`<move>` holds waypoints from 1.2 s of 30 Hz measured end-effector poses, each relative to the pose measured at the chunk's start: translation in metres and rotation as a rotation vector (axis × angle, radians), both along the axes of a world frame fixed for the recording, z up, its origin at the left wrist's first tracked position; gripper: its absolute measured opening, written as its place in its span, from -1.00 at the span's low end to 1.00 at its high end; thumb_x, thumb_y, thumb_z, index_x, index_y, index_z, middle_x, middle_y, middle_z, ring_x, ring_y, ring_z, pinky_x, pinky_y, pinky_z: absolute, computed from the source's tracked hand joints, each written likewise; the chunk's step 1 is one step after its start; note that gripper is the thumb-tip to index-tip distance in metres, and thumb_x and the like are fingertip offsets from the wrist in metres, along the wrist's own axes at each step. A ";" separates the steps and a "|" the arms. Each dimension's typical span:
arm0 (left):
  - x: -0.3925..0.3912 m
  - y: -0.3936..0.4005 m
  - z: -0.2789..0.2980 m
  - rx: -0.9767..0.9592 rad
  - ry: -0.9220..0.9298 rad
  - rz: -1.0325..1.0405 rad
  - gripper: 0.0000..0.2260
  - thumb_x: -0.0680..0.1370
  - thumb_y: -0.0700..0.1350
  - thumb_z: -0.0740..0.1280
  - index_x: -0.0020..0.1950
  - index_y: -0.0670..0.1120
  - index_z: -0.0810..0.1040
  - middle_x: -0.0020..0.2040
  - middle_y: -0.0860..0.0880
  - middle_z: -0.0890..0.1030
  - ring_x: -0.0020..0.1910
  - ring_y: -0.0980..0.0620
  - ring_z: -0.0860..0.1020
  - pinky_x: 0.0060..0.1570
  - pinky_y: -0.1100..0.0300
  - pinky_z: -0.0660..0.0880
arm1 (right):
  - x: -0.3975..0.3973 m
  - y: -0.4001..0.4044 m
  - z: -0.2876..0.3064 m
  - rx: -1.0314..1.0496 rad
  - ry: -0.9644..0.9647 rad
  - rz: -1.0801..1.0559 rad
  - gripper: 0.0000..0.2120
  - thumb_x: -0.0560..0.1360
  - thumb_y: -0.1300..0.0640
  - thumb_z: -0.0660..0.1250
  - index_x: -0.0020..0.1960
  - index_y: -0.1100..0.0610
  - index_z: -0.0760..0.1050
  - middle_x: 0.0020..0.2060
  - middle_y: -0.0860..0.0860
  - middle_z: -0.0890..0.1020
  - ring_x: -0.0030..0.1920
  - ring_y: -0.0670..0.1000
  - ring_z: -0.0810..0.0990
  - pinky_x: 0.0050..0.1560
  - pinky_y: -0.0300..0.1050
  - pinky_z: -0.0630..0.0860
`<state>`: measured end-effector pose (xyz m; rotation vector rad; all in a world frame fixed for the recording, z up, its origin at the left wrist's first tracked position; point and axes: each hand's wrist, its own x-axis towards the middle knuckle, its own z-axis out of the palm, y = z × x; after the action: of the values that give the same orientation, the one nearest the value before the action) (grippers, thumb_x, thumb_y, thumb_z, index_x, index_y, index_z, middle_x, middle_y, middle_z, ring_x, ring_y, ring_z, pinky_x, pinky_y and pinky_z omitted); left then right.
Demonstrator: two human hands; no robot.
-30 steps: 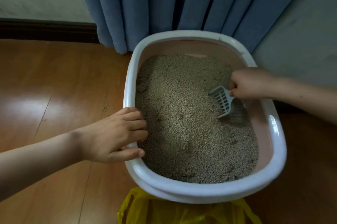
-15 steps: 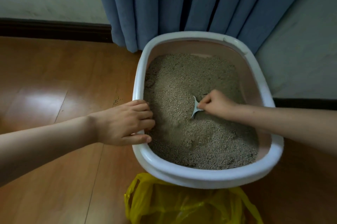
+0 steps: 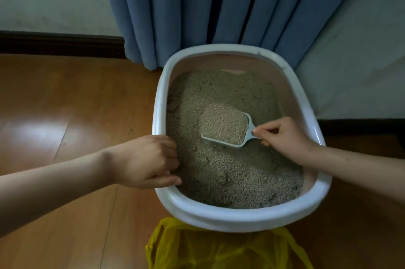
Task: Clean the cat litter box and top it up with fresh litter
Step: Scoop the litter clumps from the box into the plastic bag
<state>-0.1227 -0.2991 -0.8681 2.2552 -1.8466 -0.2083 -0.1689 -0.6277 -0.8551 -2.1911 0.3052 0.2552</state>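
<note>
A white-rimmed litter box [image 3: 241, 218] with pink inner walls stands on the wooden floor, filled with grey-brown litter [image 3: 230, 176]. My right hand [image 3: 282, 137] grips the handle of a pale blue scoop [image 3: 245, 141], which is lifted just above the litter and heaped with grains. My left hand [image 3: 146, 161] grips the box's left rim, fingers curled over the edge into the box. An open yellow plastic bag [image 3: 219, 249] lies at the near end of the box.
Blue curtains [image 3: 208, 10] hang right behind the box. A pale wall and dark skirting board [image 3: 61, 43] run along the back left. A few spilled grains [image 3: 132, 130] lie on the floor left of the box.
The scoop was dug down into the litter half a second ago; it has come up full and level. My left hand has stayed on the rim.
</note>
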 end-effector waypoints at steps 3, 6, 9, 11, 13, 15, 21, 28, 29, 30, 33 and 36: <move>0.001 -0.010 -0.009 -0.030 0.001 -0.010 -0.59 0.67 0.11 0.13 -0.30 -0.03 0.48 -0.31 0.01 0.52 -0.25 -0.05 0.47 -0.07 0.06 0.48 | -0.011 -0.002 0.009 0.017 0.025 -0.060 -0.90 0.52 0.15 0.37 -0.05 0.08 0.67 -0.49 -0.09 0.61 -0.44 -0.23 0.53 -0.27 -0.29 0.44; 0.002 -0.012 -0.014 -0.076 -0.014 0.013 -0.60 0.67 0.08 0.11 -0.30 -0.03 0.47 -0.33 0.02 0.51 -0.26 -0.05 0.46 -0.11 0.10 0.43 | -0.023 0.001 0.011 0.011 0.041 -0.101 -0.89 0.53 0.13 0.36 -0.04 0.07 0.67 -0.50 -0.09 0.59 -0.47 -0.25 0.50 -0.29 -0.32 0.39; -0.004 -0.010 -0.013 -0.093 -0.030 0.005 -0.59 0.68 0.06 0.09 -0.30 -0.03 0.50 -0.33 0.03 0.52 -0.24 -0.04 0.45 -0.08 0.12 0.39 | -0.027 0.014 0.013 0.012 0.023 -0.129 -0.89 0.53 0.13 0.36 -0.03 0.07 0.66 -0.47 -0.09 0.60 -0.46 -0.26 0.51 -0.30 -0.32 0.40; -0.005 -0.006 -0.010 -0.078 -0.032 0.004 -0.56 0.68 0.07 0.06 -0.30 -0.03 0.51 -0.33 0.03 0.52 -0.23 -0.04 0.45 -0.07 0.11 0.39 | -0.027 0.023 0.012 0.004 -0.022 -0.138 -0.89 0.53 0.12 0.36 -0.08 0.05 0.67 -0.46 -0.06 0.60 -0.46 -0.21 0.50 -0.30 -0.27 0.43; -0.008 -0.004 -0.011 -0.064 -0.068 0.010 -0.55 0.69 0.08 0.04 -0.29 -0.02 0.52 -0.32 0.03 0.53 -0.22 -0.04 0.45 -0.05 0.10 0.40 | -0.019 0.026 0.006 -0.027 -0.069 -0.145 -0.85 0.54 0.10 0.35 -0.16 0.02 0.67 -0.46 -0.01 0.61 -0.43 -0.11 0.51 -0.28 -0.17 0.44; -0.007 -0.003 -0.012 -0.021 -0.079 0.001 -0.55 0.70 0.09 0.02 -0.26 -0.01 0.51 -0.29 0.04 0.53 -0.20 -0.02 0.45 -0.03 0.10 0.40 | -0.007 0.027 0.003 -0.078 -0.036 -0.093 -0.81 0.53 0.09 0.35 -0.18 0.11 0.69 -0.44 0.08 0.63 -0.42 -0.01 0.49 -0.27 -0.12 0.43; -0.006 0.006 0.005 0.111 -0.069 -0.053 -0.63 0.69 0.12 0.02 -0.12 0.00 0.49 -0.16 0.04 0.50 -0.10 -0.01 0.43 0.14 0.08 0.38 | 0.012 0.032 0.020 -0.115 -0.069 -0.025 -0.82 0.52 0.13 0.37 -0.16 0.18 0.69 -0.48 0.05 0.60 -0.49 -0.09 0.43 -0.41 -0.23 0.35; -0.032 0.011 0.011 0.170 -0.091 0.032 -0.66 0.63 0.24 0.10 0.03 0.03 0.50 -0.05 0.06 0.53 0.07 0.02 0.47 0.47 -0.01 0.12 | -0.009 0.032 0.032 -0.086 -0.071 0.025 -0.68 0.54 0.07 0.34 -0.35 0.14 0.64 -0.56 0.01 0.55 -0.53 -0.01 0.40 -0.37 -0.11 0.35; -0.035 0.012 0.013 0.179 -0.102 0.028 -0.67 0.63 0.23 0.11 0.04 0.02 0.49 -0.03 0.05 0.53 0.08 0.01 0.47 0.47 -0.01 0.11 | -0.013 0.032 0.033 -0.091 -0.066 0.040 -0.68 0.54 0.07 0.34 -0.34 0.15 0.64 -0.55 0.03 0.55 -0.52 0.00 0.40 -0.38 -0.11 0.34; -0.036 0.013 0.014 0.183 -0.112 0.018 -0.69 0.63 0.21 0.11 0.05 0.02 0.48 -0.03 0.05 0.53 0.08 0.00 0.47 0.46 0.00 0.13 | -0.017 0.033 0.033 -0.102 -0.065 0.050 -0.70 0.54 0.07 0.34 -0.31 0.16 0.66 -0.54 0.06 0.56 -0.52 0.00 0.40 -0.39 -0.12 0.33; -0.036 0.013 0.019 0.194 -0.149 0.000 -0.73 0.66 0.16 0.11 0.06 0.01 0.46 -0.01 0.03 0.54 0.09 -0.02 0.49 0.43 0.03 0.15 | -0.027 0.034 0.037 -0.099 -0.065 0.049 -0.76 0.54 0.10 0.34 -0.25 0.12 0.68 -0.53 0.03 0.56 -0.51 -0.03 0.40 -0.39 -0.12 0.34; -0.036 0.011 0.019 0.197 -0.170 0.003 -0.73 0.66 0.16 0.10 0.04 0.01 0.47 -0.04 0.03 0.55 0.06 -0.02 0.50 0.42 0.04 0.17 | -0.031 0.028 0.041 -0.094 -0.083 0.056 -0.71 0.55 0.11 0.33 -0.32 0.09 0.65 -0.53 0.07 0.55 -0.48 0.02 0.42 -0.37 -0.09 0.35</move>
<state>-0.1586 -0.2878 -0.8494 2.4768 -1.9849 -0.2127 -0.2004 -0.5993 -0.8141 -2.2987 0.2134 0.1839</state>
